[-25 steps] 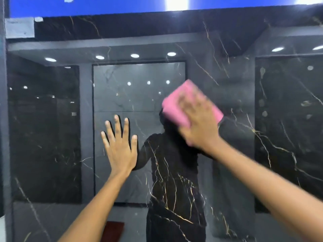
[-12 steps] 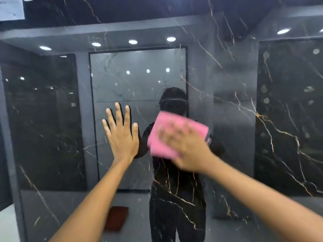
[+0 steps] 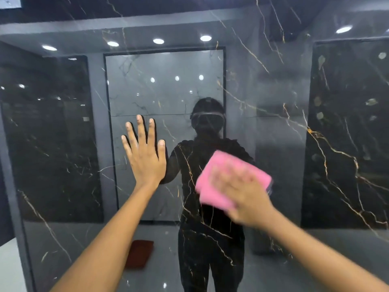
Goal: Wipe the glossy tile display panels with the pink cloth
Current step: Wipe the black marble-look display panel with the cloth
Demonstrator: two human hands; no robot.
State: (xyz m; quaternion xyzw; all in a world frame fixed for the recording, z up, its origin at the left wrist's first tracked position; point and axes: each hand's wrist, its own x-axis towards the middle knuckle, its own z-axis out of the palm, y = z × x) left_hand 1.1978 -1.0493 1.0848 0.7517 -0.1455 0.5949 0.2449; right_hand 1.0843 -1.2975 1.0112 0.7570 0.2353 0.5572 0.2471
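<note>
Pink cloth (image 3: 219, 178) swept lower right, under flat right hand (image 3: 246, 192), left hand (image 3: 145, 159) spread on panel (image 3: 284, 91).

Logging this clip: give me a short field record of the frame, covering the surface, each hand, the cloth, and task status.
surface: glossy dark tile panel with gold veins, reflecting ceiling lights and the person
left hand: left hand flat on the panel, fingers spread and straight
right hand: right hand pressing the cloth against the panel, motion-blurred
cloth: pink cloth, folded, under the right hand
other: reddish-brown object seen low in the reflection
task status: wiping under way
</note>
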